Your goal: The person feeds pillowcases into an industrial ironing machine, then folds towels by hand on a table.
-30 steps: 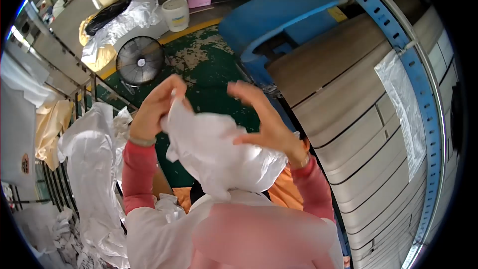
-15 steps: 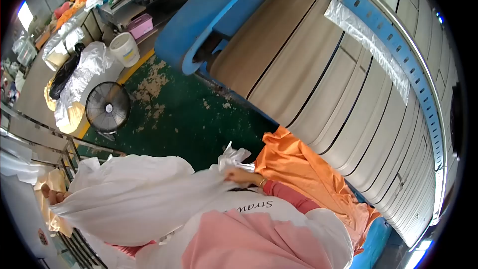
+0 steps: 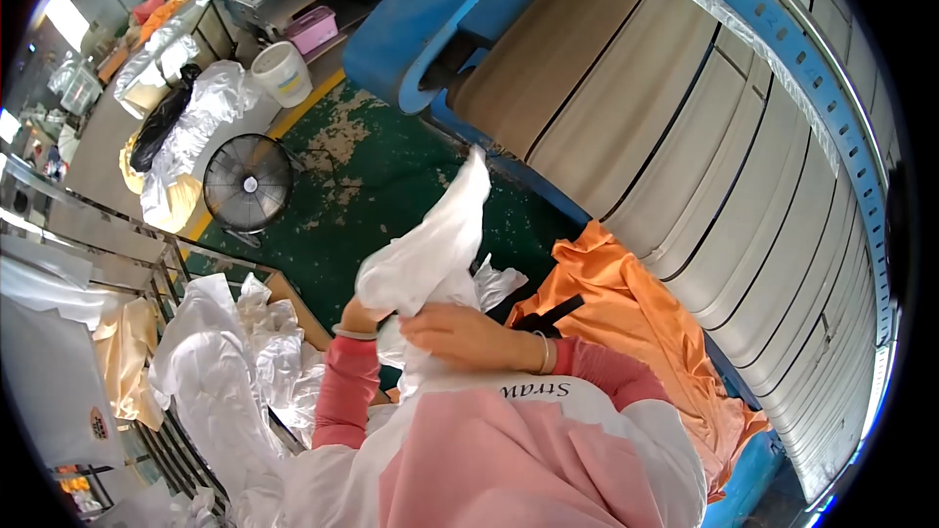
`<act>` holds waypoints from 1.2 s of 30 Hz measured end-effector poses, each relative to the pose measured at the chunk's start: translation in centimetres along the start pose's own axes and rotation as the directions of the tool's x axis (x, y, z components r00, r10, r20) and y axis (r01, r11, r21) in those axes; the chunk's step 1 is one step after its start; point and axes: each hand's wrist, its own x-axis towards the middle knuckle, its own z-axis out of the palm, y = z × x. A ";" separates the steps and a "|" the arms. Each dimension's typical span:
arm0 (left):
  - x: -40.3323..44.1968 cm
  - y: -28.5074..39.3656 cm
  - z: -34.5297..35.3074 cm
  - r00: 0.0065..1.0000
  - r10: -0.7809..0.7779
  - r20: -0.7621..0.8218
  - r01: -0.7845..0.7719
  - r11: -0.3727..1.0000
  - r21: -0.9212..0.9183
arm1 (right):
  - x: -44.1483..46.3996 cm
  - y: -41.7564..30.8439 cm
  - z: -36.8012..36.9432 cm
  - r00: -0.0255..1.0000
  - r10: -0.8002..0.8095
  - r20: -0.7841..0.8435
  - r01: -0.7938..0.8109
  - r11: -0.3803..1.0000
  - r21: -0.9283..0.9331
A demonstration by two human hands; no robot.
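A white cloth [image 3: 430, 254] is bunched up in front of my chest, with one folded end pointing up and away. My left hand [image 3: 362, 317] grips its lower left side, fingers partly hidden by the fabric. Close beside it, my right hand [image 3: 465, 336] is closed round the gathered lower part, its thumb side towards the left hand. Some of the cloth hangs down below both hands over my white and pink top. A crumpled white piece [image 3: 497, 284] shows just beyond the right hand.
To the right stands a large machine with beige padded bands [image 3: 626, 127] and a blue frame [image 3: 391, 29]. Orange cloth [image 3: 626, 303] drapes along its near edge. A black fan [image 3: 248, 184] stands on the green floor. A metal rack [image 3: 176, 430] with white cloths is at left.
The white cloth was stretched wide between my hands; now it is gathered into a bunch. My left hand has come in from the far left to beside my right hand.
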 end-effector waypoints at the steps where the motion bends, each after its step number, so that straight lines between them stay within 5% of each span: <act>1: -0.1 -0.3 0.2 1.000 0.007 0.011 -0.007 0.998 -0.061 | 0.7 -1.0 -0.7 0.996 0.084 0.023 -0.084 0.996 0.013; 3: 0.0 0.9 1.0 0.993 -0.116 -0.025 0.112 0.985 -0.134 | 0.9 -3.6 -5.3 0.996 0.066 0.061 -0.077 0.978 0.196; 4: 0.2 2.8 1.8 0.966 -0.248 -0.070 0.236 0.960 -0.150 | -0.5 -3.0 -6.9 0.999 0.035 -0.034 -0.032 0.995 0.094; 5: 1.5 5.5 2.7 0.989 -0.139 -0.057 0.140 0.990 0.027 | 0.2 -4.0 -10.2 0.984 -0.096 -0.150 0.048 0.953 -0.298; 6: 2.5 7.1 3.0 0.987 -0.160 -0.007 0.160 0.987 -0.012 | 0.9 -5.3 -12.2 0.975 -0.041 -0.219 -0.069 0.878 -0.473; 7: 3.6 8.5 3.2 0.982 -0.182 0.044 0.184 0.982 -0.050 | 1.9 -5.8 -13.3 0.958 0.128 -0.257 -0.236 0.860 -0.453; 9: 5.7 11.8 3.7 0.953 -0.265 0.144 0.281 0.954 -0.103 | 0.9 -2.6 -13.9 0.952 0.276 -0.133 -0.306 0.823 -0.479; 10: 7.2 12.8 3.5 0.945 -0.188 0.266 0.182 0.982 0.047 | -0.2 -1.3 -14.2 0.945 0.326 -0.029 -0.294 0.805 -0.515; 12: 9.9 13.8 2.9 0.858 -0.066 0.510 -0.096 0.954 0.285 | -1.6 -2.8 -15.4 0.933 0.334 -0.137 -0.356 0.784 -0.509; 14: 10.4 12.0 1.1 0.974 -0.029 0.227 -0.113 0.802 0.586 | -2.3 -6.0 -17.0 0.909 0.354 -0.220 -0.414 0.699 -0.584; 15: 10.9 10.7 -0.6 0.976 0.128 0.175 -0.217 0.587 0.780 | -2.4 -8.3 -17.5 0.893 0.366 -0.263 -0.444 0.614 -0.653; 16: 10.8 12.3 0.4 0.988 0.156 0.000 -0.073 0.461 0.885 | -3.0 -9.8 -17.9 0.889 0.366 -0.277 -0.452 0.591 -0.668; 18: 11.4 10.6 -2.9 0.962 0.265 -0.061 -0.075 0.474 0.877 | -4.0 -12.4 -18.2 0.880 0.360 -0.310 -0.467 0.539 -0.701; 20: 12.3 11.4 -5.0 0.863 0.458 0.213 -0.377 0.303 0.875 | -4.4 -14.4 -17.8 0.808 0.405 -0.427 -0.581 0.430 -0.691; 22: 12.8 13.9 -2.6 0.833 0.532 0.151 -0.482 0.565 0.669 | -4.9 -15.9 -17.8 0.778 0.320 -0.541 -0.628 0.361 -0.689; 24: 11.8 15.0 -2.9 0.880 0.434 -0.195 -0.355 0.872 0.336 | -5.2 -17.1 -18.2 0.777 0.089 -0.623 -0.612 0.334 -0.717; 26: 11.7 17.1 -3.1 0.950 0.307 0.060 -0.311 0.946 0.091 | -5.2 -17.7 -18.6 0.708 -0.131 -0.694 -0.633 0.317 -0.706; 27: 12.4 19.6 -0.8 0.937 0.259 0.235 -0.343 0.805 0.483 | -5.3 -17.9 -19.2 0.663 -0.243 -0.708 -0.639 0.309 -0.704; 28: 13.7 19.9 1.1 0.952 -0.063 0.300 -0.151 0.756 0.638 | -6.0 -17.6 -20.2 0.722 -0.168 -0.671 -0.636 0.221 -0.739; 31: 16.7 14.1 -0.9 0.899 -0.395 0.190 0.104 0.614 0.782 | -9.6 -16.6 -22.3 0.809 0.088 -0.582 -0.584 -0.001 -0.812; 36: 18.5 12.0 -1.1 0.974 0.204 0.098 -0.188 0.485 0.854 | -11.3 -17.7 -20.4 0.763 0.010 -0.647 -0.643 -0.097 -0.760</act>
